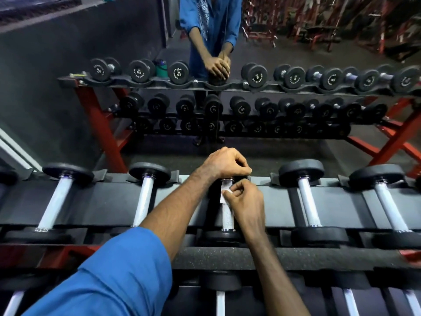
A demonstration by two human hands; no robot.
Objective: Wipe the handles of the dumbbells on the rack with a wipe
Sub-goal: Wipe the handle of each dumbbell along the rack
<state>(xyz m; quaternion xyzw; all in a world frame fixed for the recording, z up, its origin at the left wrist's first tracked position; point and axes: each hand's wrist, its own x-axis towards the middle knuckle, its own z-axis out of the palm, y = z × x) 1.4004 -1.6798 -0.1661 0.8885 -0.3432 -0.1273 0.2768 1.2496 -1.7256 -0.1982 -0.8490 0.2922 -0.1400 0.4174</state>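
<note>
Your left hand (224, 161) is curling over the far head of the middle dumbbell (227, 218) on the rack's (109, 201) top row, gripping it. Just right of it, your right hand (245, 199) is pinching a white wipe (222, 197) against the upper part of that dumbbell's handle (227, 215).

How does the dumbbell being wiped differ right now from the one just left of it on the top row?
The middle dumbbell has the wipe on its handle, pinched by the right hand; the left neighbour has a bare handle. The left hand covers the middle dumbbell's far head; the neighbour's shows. Both lie front-to-back on the rack.
</note>
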